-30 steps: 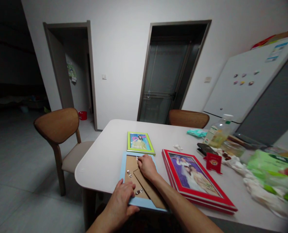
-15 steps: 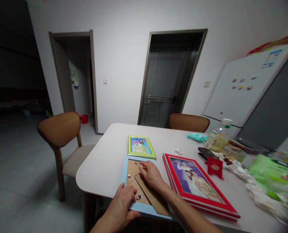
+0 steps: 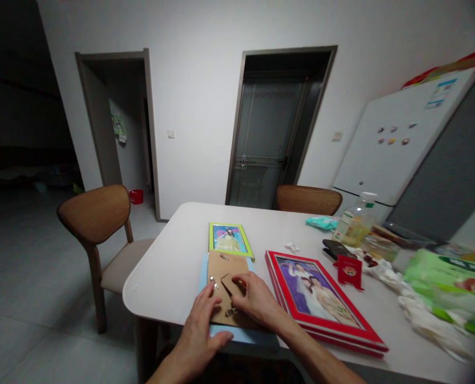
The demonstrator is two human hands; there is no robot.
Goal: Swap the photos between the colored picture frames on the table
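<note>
Head view: right hand pinches brown backing board; left hand beside

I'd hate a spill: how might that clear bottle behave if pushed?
The bottle is tall, so a high push could tip it. Yellowish liquid low inside probably adds steadying weight. Its smooth sides may be slippery.

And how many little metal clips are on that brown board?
3 visible on the brown board: a far clip near its far edge, a left clip by the left hand, and a near clip towards the person. The right hand may hide more.
</note>
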